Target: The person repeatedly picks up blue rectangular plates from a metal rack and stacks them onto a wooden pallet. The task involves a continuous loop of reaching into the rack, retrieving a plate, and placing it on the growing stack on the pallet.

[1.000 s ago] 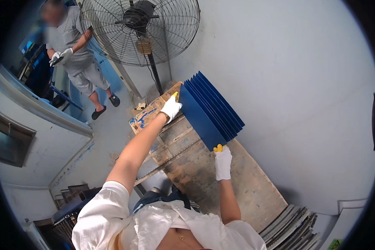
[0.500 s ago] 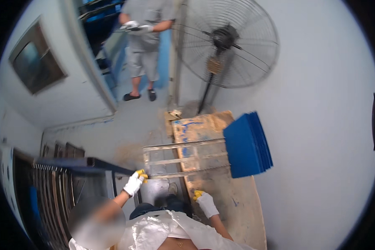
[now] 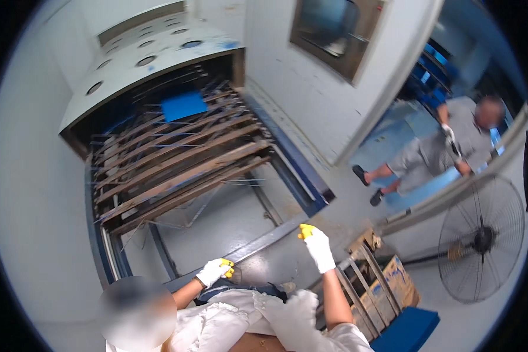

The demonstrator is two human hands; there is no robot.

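My left hand (image 3: 216, 271), in a white glove with yellow fingertips, is low in front of my body, close to the near bar of a dark blue metal frame (image 3: 258, 242). Its fingers are curled in and no object shows in them; whether they touch the bar I cannot tell. Further forward and to the right is my right hand (image 3: 319, 249), gloved the same way. Its yellow fingertips are bunched together with nothing visible between them. Brown slats (image 3: 185, 167) span the blue frame, and a flat blue panel (image 3: 183, 106) lies on the far slats.
A white hood with round holes (image 3: 141, 56) covers the frame's far end. At lower right, a metal rack (image 3: 366, 287) and blue panels (image 3: 408, 330) are by a stained wooden table (image 3: 406, 283). A large fan (image 3: 482, 239) and a co-worker in grey (image 3: 452, 138) are at right.
My view has swung left, from the table and fan to the slatted frame. My right hand has left the table and reaches forward. The left hand is now nearer my body.
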